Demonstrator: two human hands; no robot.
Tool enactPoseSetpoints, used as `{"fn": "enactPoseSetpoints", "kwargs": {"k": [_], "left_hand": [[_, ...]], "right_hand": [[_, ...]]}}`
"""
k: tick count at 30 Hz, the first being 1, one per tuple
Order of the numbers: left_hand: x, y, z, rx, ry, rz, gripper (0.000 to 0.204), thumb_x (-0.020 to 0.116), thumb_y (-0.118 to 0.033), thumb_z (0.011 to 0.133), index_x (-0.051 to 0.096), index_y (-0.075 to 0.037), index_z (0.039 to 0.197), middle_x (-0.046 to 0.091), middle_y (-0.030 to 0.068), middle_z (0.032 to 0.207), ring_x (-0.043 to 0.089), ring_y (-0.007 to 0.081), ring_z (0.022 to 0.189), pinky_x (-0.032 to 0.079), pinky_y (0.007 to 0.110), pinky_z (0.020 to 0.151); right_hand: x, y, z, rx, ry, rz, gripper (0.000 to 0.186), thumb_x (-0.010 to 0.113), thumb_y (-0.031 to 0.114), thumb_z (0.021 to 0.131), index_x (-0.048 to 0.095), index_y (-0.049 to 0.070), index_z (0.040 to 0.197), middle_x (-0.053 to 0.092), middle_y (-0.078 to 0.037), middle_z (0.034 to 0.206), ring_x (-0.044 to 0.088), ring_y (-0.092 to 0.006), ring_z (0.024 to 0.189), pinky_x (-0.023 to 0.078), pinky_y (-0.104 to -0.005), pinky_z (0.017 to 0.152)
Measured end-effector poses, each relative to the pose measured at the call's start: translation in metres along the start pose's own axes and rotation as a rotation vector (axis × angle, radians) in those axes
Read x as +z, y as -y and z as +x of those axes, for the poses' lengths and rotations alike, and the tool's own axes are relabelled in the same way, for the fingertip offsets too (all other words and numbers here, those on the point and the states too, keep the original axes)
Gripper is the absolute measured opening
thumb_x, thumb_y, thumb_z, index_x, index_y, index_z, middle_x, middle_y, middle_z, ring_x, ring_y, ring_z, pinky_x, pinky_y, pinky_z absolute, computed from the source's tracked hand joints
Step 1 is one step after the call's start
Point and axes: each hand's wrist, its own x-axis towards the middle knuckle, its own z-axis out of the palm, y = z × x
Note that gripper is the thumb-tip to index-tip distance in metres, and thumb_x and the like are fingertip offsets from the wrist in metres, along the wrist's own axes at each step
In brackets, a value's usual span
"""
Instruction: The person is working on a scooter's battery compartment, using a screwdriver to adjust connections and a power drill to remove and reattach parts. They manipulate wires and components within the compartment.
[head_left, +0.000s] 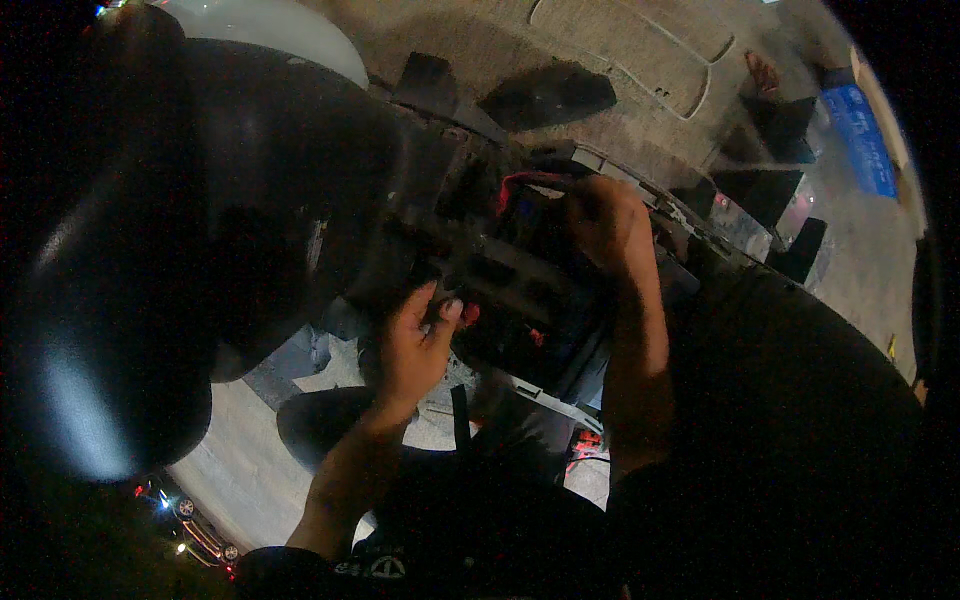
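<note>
We have our right hand (pixel 608 220) curled at the far side of the dark compartment (pixel 525 280), where the red cable (pixel 509 186) (it is bent like a hook) runs toward its fingers. Our left hand (pixel 412 345), fingers half bent, is at the near left side, its thumb just beside a small red part (pixel 471 315); in such poor light, we cannot tell whether either hand grasps something.

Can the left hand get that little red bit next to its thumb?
Probably yes: the left hand is right beside the red bit, and I see nothing blocking the way. It's too dark to tell whether they already touch.
</note>
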Motion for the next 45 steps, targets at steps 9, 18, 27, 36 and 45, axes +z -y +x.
{"fn": "enactPoseSetpoints", "kwargs": {"k": [9, 18, 27, 36, 45], "left_hand": [[-0.010, 0.008, 0.011, -0.054, 0.078, 0.032, 0.029, 0.065, -0.015, 0.095, 0.062, 0.001, 0.119, 0.068, 0.0051, 0.106, 0.061, 0.0119, 0.095, 0.048, 0.028, 0.086], [-0.013, 0.013, 0.014, -0.043, -0.004, -0.020, 0.028, 0.068, -0.015, 0.094, 0.065, 0.002, 0.116, 0.070, 0.0068, 0.100, 0.063, 0.0127, 0.090, 0.051, 0.028, 0.081], [-0.037, 0.020, 0.037, -0.109, 0.192, 0.043, 0.024, 0.069, -0.018, 0.092, 0.068, 0.001, 0.106, 0.070, 0.0047, 0.092, 0.062, 0.0110, 0.084, 0.049, 0.027, 0.077], [-0.040, 0.013, 0.039, -0.091, 0.276, 0.237, 0.023, 0.070, -0.021, 0.093, 0.069, 0.001, 0.101, 0.071, 0.0038, 0.092, 0.063, 0.0104, 0.083, 0.050, 0.026, 0.077], [-0.046, 0.020, 0.045, 0.157, 0.292, 0.295, 0.035, 0.071, -0.034, 0.089, 0.070, 0.000, 0.097, 0.070, 0.0115, 0.083, 0.063, 0.0190, 0.072, 0.049, 0.033, 0.067]], "right_hand": [[0.029, -0.056, -0.002, -0.041, -0.087, 0.012, 0.017, 0.066, 0.013, 0.084, 0.071, 0.005, 0.099, 0.069, -0.019, 0.092, 0.066, -0.0368, 0.087, 0.052, -0.0414, 0.077], [0.004, -0.010, 0.000, 0.012, 0.037, -0.031, 0.021, 0.064, 0.016, 0.089, 0.070, 0.005, 0.106, 0.069, -0.019, 0.102, 0.067, -0.0343, 0.092, 0.052, -0.0407, 0.080], [0.007, -0.019, 0.006, 0.161, 0.106, 0.101, 0.028, 0.062, 0.024, 0.094, 0.067, 0.009, 0.117, 0.070, -0.015, 0.109, 0.069, -0.0276, 0.098, 0.053, -0.0380, 0.085], [0.006, -0.026, 0.007, 0.067, 0.127, -0.093, 0.028, 0.063, 0.025, 0.094, 0.066, 0.012, 0.119, 0.070, -0.015, 0.109, 0.068, -0.0318, 0.099, 0.053, -0.0397, 0.084], [0.024, -0.026, -0.010, -0.198, -0.102, -0.139, 0.031, 0.061, 0.013, 0.094, 0.062, 0.007, 0.124, 0.060, -0.016, 0.126, 0.061, -0.0328, 0.110, 0.050, -0.0422, 0.092]]}}
